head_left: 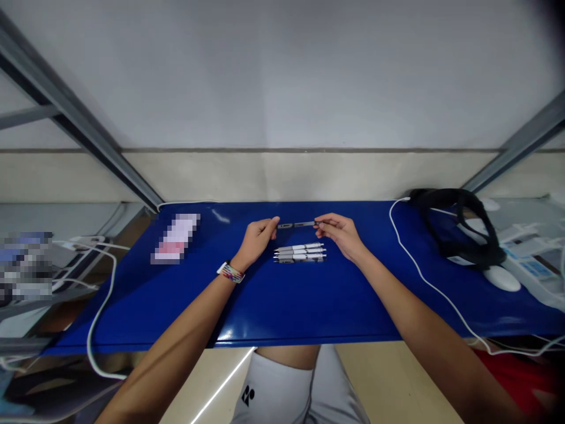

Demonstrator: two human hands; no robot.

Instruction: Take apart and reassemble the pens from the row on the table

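A dark pen with a clear barrel (300, 224) lies sideways between my two hands, above the blue table. My left hand (260, 235) pinches its left end between thumb and fingers. At the other end, the fingertips of my right hand (338, 231) are closed on it. Just below, several pens (300, 252) lie side by side in a row, mostly white and grey, with a darker one nearest me. Their tips point left.
The blue tabletop (309, 312) carries a blurred-out flat item (176, 237) at left. A black strapped headset (459, 229) and a white rounded object (502, 278) sit at right. A white cable (419, 274) crosses the right side; metal posts flank the table.
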